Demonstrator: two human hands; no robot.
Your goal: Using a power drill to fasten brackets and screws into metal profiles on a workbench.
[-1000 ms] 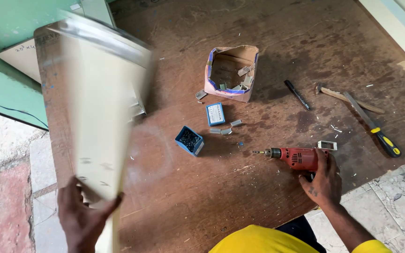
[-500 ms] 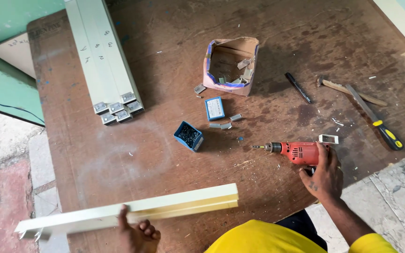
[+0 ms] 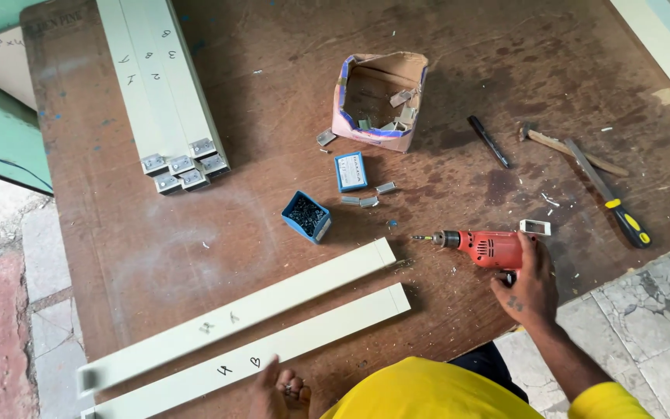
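From the head view, the red electric drill [image 3: 484, 248] lies on its side on the brown wooden desk [image 3: 273, 116], its bit pointing away from the right hand [image 3: 527, 289], whose fingers are curled loosely over the rear of the drill body and handle, resting on it rather than lifting it. Just beyond the drill's back end sits a small white rectangular clip [image 3: 535, 227]. To the bit side of the drill, two long cream strips lie side by side at a slant: the farther cream strip [image 3: 234, 314] ends close to the drill bit, and the nearer cream strip [image 3: 257, 355] lies just beside it toward the person. The left hand [image 3: 279, 392] sits at the bottom edge of the view, its fingers bent and touching the nearer strip's edge; whether they grip it cannot be told. Beyond the drill bit stands a small open blue box of dark screws [image 3: 306, 216], with a closed blue box [image 3: 350, 171] past it and a torn cardboard carton [image 3: 380, 97] holding metal brackets farther still. A bundle of cream profiles [image 3: 160, 85] lies well apart from the drill at the desk's far corner. A yellow-handled screwdriver [image 3: 608, 192], a hammer [image 3: 571, 149] and a black marker [image 3: 488, 141] lie beyond the drill's rear.
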